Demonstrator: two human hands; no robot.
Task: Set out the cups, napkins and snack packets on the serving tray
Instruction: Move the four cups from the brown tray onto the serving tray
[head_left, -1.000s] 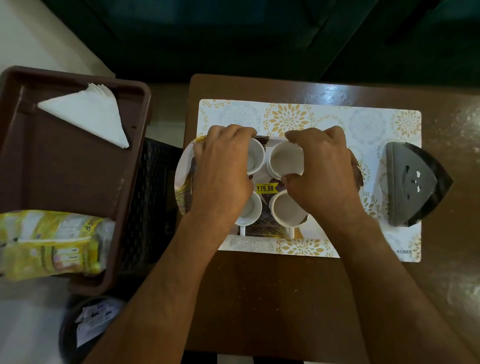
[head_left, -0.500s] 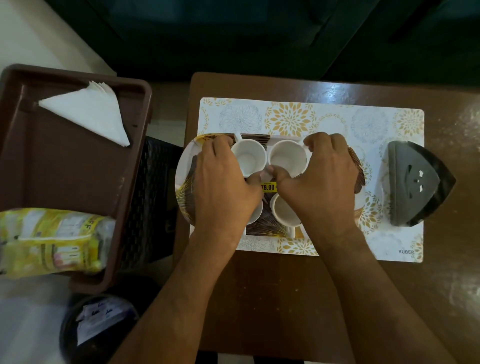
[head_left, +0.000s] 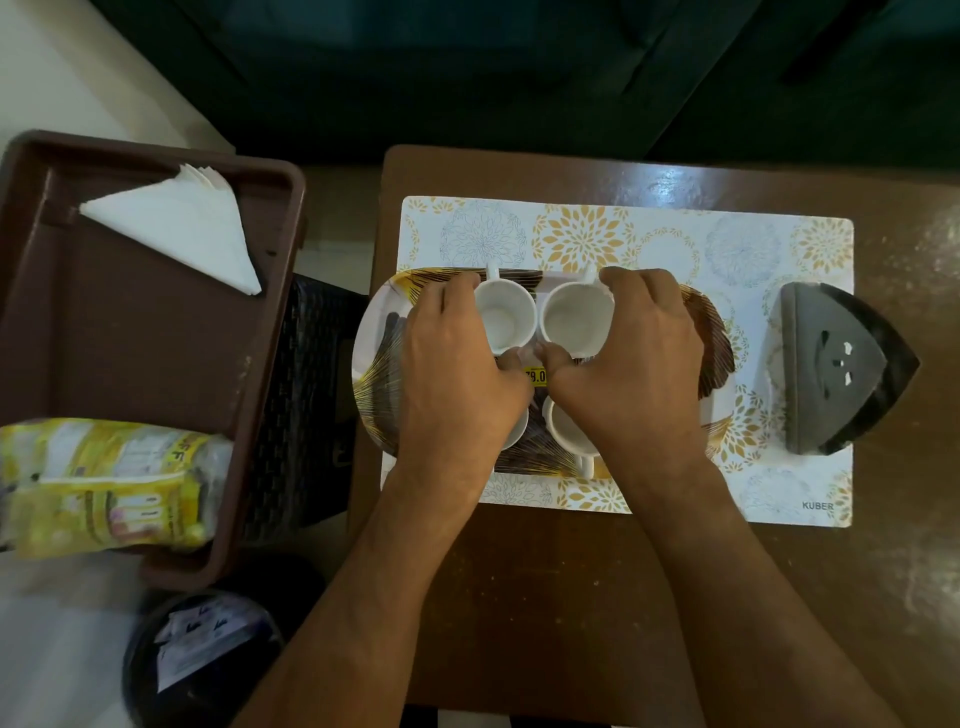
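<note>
Several white cups stand on the oval patterned serving tray (head_left: 376, 358) in the middle of the table. My left hand (head_left: 452, 364) wraps around the far left cup (head_left: 504, 317), thumb at its near side. My right hand (head_left: 634, 358) wraps around the far right cup (head_left: 576, 319) in the same way. Under my palms the two near cups are partly hidden; the near right cup (head_left: 566, 431) shows, handle pointing toward me. A stack of folded white napkins (head_left: 182, 228) and a yellow snack packet (head_left: 104, 483) lie in the brown bin (head_left: 156, 353) on the left.
The serving tray rests on a floral placemat (head_left: 675, 244) on the brown wooden table (head_left: 545, 597). A dark grey triangular napkin holder (head_left: 831, 369) stands at the mat's right end. A black woven stool (head_left: 306, 410) and a dark round bin (head_left: 197, 660) sit left of the table.
Both hands have shifted back from over the near cups to the two far cups and closed around them. The far cups now stand a little farther up the tray.
</note>
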